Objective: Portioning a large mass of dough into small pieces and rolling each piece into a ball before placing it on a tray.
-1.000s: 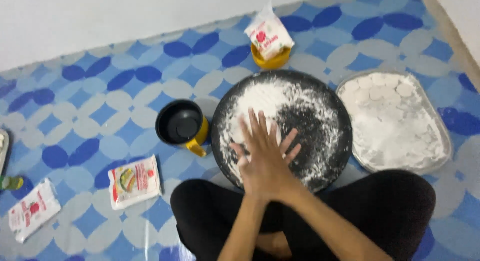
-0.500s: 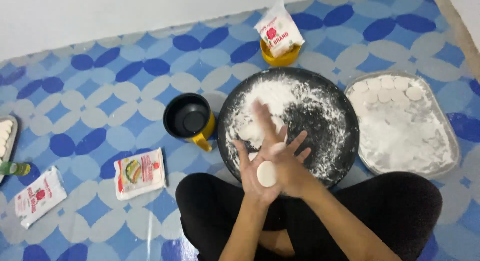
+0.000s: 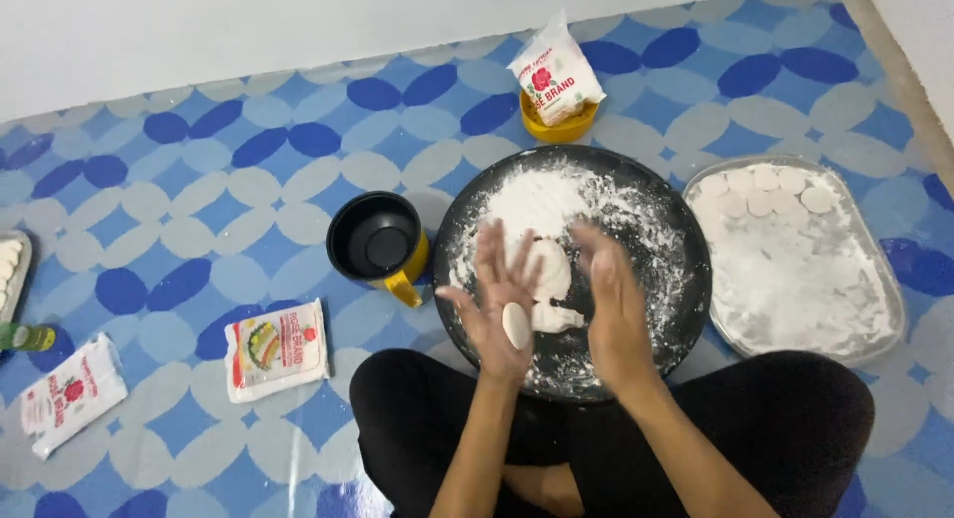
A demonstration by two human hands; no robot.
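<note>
A small oval piece of white dough (image 3: 516, 325) rests on the palm of my left hand (image 3: 497, 299), whose fingers are spread upward. My right hand (image 3: 608, 304) is held edge-on a short way to the right, palm facing the left hand, not touching the dough. Both hands hover over the near half of a round black pan (image 3: 656, 280) dusted with white flour. A larger lump of dough (image 3: 550, 280) lies in the pan between and behind the hands.
A black-and-yellow mug (image 3: 378, 245) stands left of the pan. A floured metal tray (image 3: 874, 309) with several dough discs lies to the right. A yellow bowl (image 3: 556, 131) holding a flour bag sits behind. Two more packets (image 3: 276, 347), (image 3: 72, 394) lie on the patterned mat at left.
My hands, pressed together around the dough a second ago, have parted. The right hand has swung off to the right, leaving the dough piece bare on the left palm.
</note>
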